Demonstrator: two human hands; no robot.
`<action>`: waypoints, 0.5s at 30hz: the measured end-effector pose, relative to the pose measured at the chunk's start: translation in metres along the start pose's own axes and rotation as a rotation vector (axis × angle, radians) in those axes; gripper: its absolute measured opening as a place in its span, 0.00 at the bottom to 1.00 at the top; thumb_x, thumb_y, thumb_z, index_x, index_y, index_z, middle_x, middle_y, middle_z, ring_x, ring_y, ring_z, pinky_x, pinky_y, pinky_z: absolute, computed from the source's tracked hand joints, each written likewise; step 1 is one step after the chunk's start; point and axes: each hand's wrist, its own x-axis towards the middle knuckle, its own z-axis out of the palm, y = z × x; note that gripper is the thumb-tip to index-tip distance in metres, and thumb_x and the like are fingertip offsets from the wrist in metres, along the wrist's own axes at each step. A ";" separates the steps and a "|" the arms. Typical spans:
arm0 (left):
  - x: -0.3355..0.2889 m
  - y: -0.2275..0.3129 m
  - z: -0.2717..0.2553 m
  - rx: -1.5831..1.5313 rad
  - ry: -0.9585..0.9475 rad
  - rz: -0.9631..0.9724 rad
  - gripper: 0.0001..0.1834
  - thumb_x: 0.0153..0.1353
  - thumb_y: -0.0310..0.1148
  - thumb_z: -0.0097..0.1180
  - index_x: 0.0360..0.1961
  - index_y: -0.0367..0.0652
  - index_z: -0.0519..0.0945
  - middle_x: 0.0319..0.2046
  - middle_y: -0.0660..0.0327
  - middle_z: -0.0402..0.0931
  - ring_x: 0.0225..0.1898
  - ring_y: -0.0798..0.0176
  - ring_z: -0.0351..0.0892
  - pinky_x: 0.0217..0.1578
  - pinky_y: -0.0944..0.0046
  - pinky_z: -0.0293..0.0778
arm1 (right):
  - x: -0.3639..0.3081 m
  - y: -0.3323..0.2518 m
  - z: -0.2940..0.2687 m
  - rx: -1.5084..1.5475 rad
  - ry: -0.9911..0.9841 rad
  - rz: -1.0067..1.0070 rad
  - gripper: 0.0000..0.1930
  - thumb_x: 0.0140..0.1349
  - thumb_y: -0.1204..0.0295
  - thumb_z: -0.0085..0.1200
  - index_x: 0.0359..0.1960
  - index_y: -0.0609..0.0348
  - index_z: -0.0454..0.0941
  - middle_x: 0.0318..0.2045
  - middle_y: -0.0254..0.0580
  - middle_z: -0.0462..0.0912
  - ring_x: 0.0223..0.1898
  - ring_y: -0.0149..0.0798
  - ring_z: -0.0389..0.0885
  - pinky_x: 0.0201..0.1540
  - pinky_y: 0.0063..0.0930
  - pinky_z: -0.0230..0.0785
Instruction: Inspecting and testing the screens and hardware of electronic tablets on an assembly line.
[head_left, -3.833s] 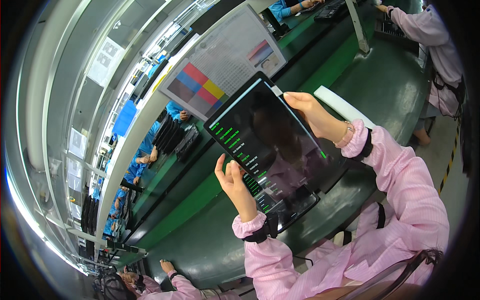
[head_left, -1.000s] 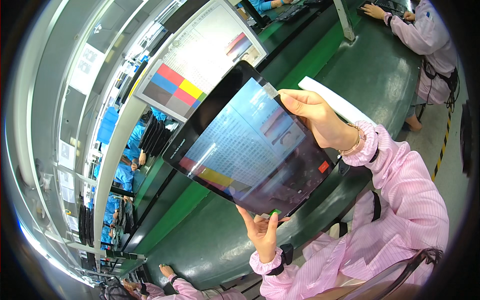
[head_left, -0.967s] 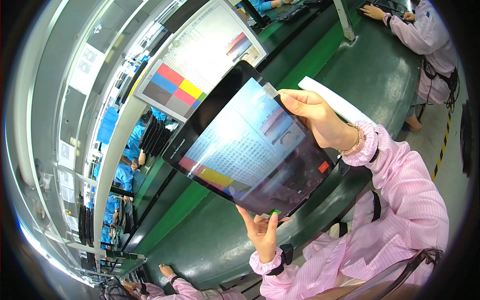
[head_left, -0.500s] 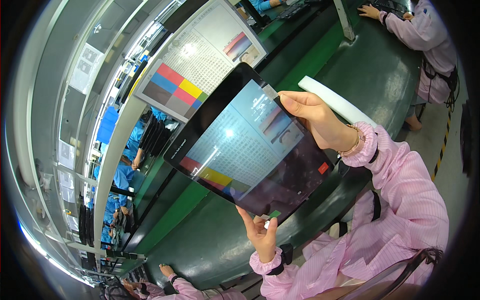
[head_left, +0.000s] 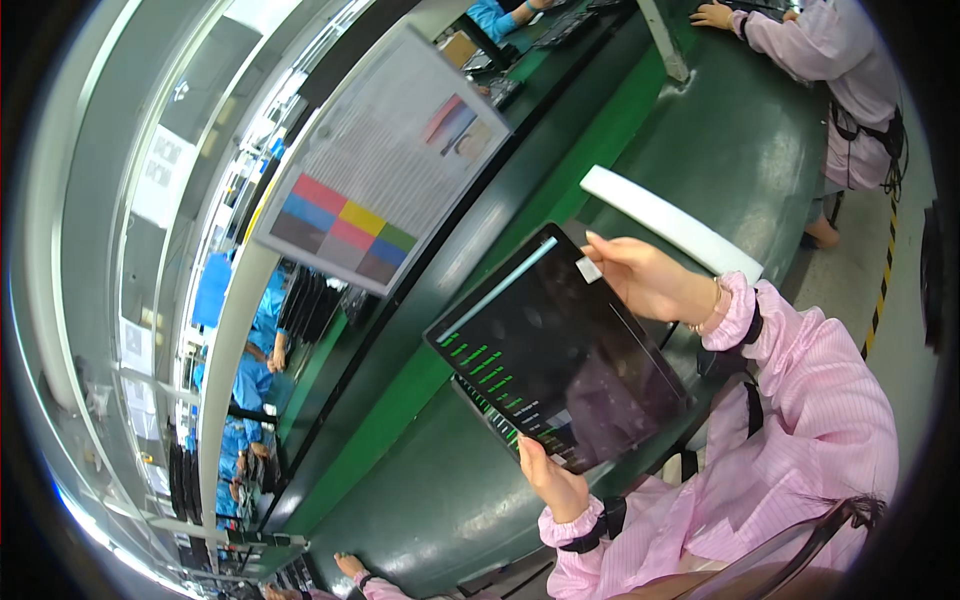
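Between my two hands is a dark tablet [head_left: 600, 360], held tilted above the green bench. Its screen is mostly black, with rows of small green text along the left side and a pale strip near the top edge. My right hand [head_left: 655, 280] grips the upper right edge beside a small white tag [head_left: 588, 270], thumb in front and fingers partly hidden behind. Lower down, my left hand [head_left: 552, 482] pinches the bottom left edge, its thumb over the front. A dark edge with small pale marks shows below the tablet's left side; I cannot make out what it is.
A framed chart [head_left: 390, 165] with print, a picture and colour blocks stands beyond the tablet. On the green bench [head_left: 740, 130] lies a white foam strip [head_left: 670, 220]. A co-worker in pink [head_left: 830, 50] sits at the far right; others in blue work at the left.
The tablet has moved down and right, nearer to me, away from the chart. Its screen switched from a live picture of the chart to black with green text. Both hands still hold it.
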 end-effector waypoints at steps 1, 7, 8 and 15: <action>-0.002 -0.004 0.005 0.010 0.004 -0.028 0.20 0.68 0.39 0.42 0.54 0.36 0.67 0.50 0.59 0.70 0.52 0.65 0.67 0.54 0.65 0.61 | 0.002 -0.010 -0.010 0.085 -0.065 0.077 0.23 0.69 0.55 0.38 0.48 0.64 0.73 0.42 0.36 0.80 0.39 0.28 0.77 0.44 0.23 0.68; -0.005 -0.030 0.021 0.117 0.096 -0.142 0.17 0.68 0.38 0.41 0.52 0.40 0.69 0.47 0.62 0.72 0.48 0.65 0.71 0.51 0.63 0.68 | 0.012 -0.062 -0.044 0.191 -0.118 -0.197 0.27 0.69 0.55 0.36 0.58 0.68 0.62 0.60 0.52 0.65 0.61 0.42 0.65 0.60 0.33 0.59; -0.004 -0.031 0.023 0.127 0.130 -0.167 0.17 0.68 0.39 0.41 0.51 0.40 0.70 0.47 0.62 0.72 0.48 0.65 0.71 0.51 0.63 0.68 | 0.010 -0.068 -0.051 0.216 -0.104 -0.274 0.26 0.69 0.56 0.35 0.58 0.68 0.62 0.60 0.54 0.65 0.63 0.44 0.63 0.63 0.35 0.56; 0.035 -0.058 0.032 0.037 0.056 -0.350 0.17 0.68 0.39 0.42 0.50 0.39 0.72 0.45 0.59 0.75 0.46 0.62 0.74 0.48 0.62 0.70 | -0.042 -0.045 -0.099 -0.255 0.124 -0.110 0.24 0.69 0.59 0.38 0.59 0.64 0.62 0.57 0.51 0.69 0.61 0.40 0.65 0.64 0.32 0.52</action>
